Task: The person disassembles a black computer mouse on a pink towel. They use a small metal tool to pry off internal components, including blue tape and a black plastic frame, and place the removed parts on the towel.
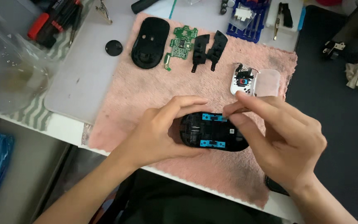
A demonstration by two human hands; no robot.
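Head view: my left hand [162,128] cups the black mouse shell [214,132] from its left end, fingers curled round it, steadying it just above the pink towel [146,91]. My right hand [284,137] pinches thumb and forefinger at the shell's top edge by a blue pad; can't tell what's pinched. Spare parts lie in a row up top, out of the way: black cover [150,41], green circuit board [180,45], button pieces [209,49]

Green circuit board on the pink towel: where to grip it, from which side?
Pinch the green circuit board by its long outer edges, coming from above. It lies flat, components up, with the black shell close on its left and black button pieces on its right, so side access looks tight.
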